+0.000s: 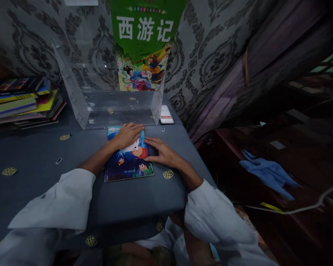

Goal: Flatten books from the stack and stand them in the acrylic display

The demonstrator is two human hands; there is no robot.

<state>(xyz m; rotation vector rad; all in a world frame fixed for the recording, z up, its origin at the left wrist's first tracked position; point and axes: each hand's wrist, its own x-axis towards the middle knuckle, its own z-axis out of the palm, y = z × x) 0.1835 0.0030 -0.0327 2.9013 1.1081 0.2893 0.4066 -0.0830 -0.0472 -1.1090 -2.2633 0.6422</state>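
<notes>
A blue picture book [127, 162] with orange fish on its cover lies shut on the table in front of me. My left hand [127, 136] rests flat across the upper part of the cover, fingers stretched to the right. At the book's right edge is my right hand [165, 153], its thumb and fingers apart and the fingertips touching the cover's side. Just behind the book stands a clear acrylic rack [119, 105] with tiers. A green book [144, 48] with large white Chinese characters stands upright on the rack's right side.
A pile of books [22, 101] lies at the table's left. Beside the rack's right foot sits a small white item [166, 114], partly blurred out. Right of the table, a blue cloth [266, 171] lies on a dark red surface [233, 147] near a pale cable [302, 210].
</notes>
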